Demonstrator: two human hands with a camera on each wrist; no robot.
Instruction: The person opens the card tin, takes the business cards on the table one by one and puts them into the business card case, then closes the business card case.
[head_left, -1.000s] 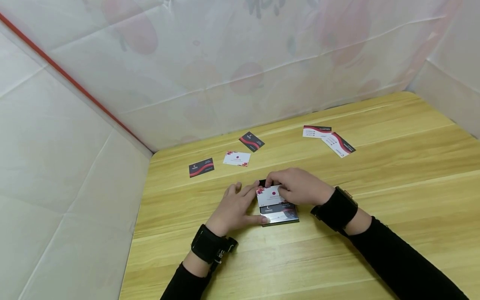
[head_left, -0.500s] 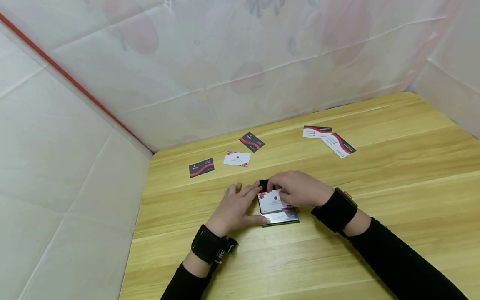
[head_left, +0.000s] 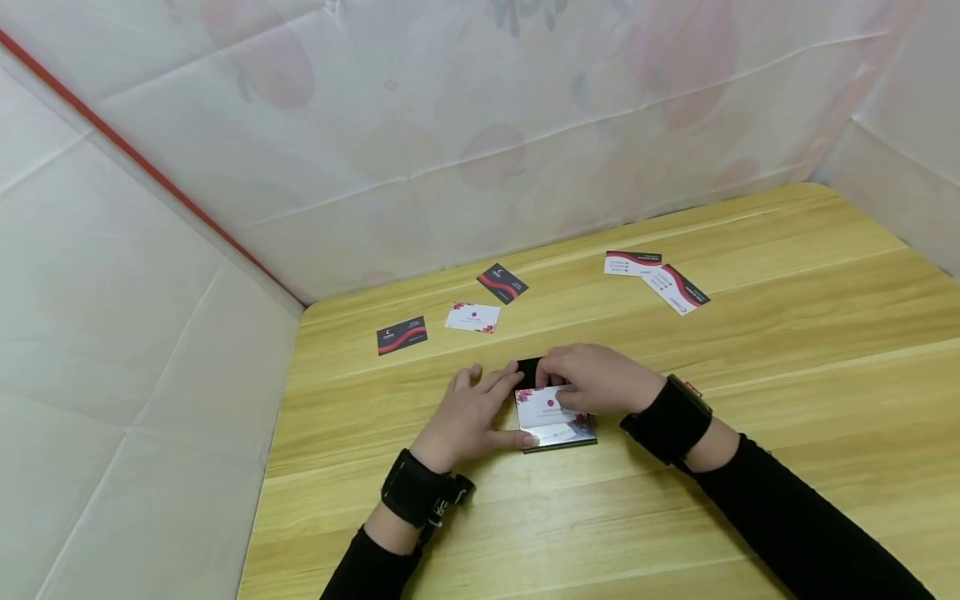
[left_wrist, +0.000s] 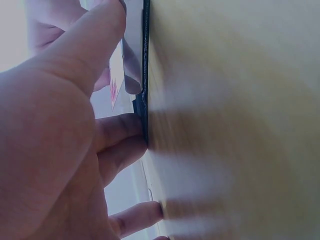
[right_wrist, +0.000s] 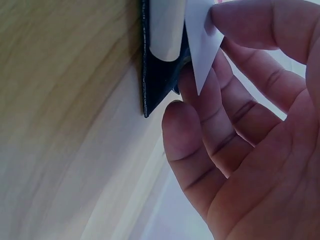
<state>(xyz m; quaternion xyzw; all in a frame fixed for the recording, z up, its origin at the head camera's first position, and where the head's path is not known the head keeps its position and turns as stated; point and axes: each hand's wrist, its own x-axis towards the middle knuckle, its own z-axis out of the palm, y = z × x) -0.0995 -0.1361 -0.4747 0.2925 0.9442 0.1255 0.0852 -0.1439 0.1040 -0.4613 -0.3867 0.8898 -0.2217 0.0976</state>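
Note:
A black business card holder (head_left: 528, 372) with a shiny metal plate (head_left: 562, 433) lies on the table. My left hand (head_left: 467, 421) holds it at its left side, the thumb on the plate and fingertips at the case's far-left edge. With my right hand (head_left: 603, 381) I pinch a white business card (head_left: 536, 406) with pink flowers, its near edge at the metal plate. In the right wrist view the card (right_wrist: 200, 55) tilts up from the holder (right_wrist: 159, 82), thumb on its face and fingers behind. In the left wrist view the plate (left_wrist: 133, 60) stands above the black base.
Behind the hands lie a dark card (head_left: 402, 335) with a red wave, a white flowered card (head_left: 472, 317) and another dark card (head_left: 502, 283). Two white-and-dark cards (head_left: 676, 289) overlap at the back right. Pale cloth (head_left: 420, 167) hangs behind the wooden table (head_left: 810, 350).
The white card has slid toward me, covering the dark card seen in the holder before and showing more black base behind. My right hand moved slightly with it; the left stays put.

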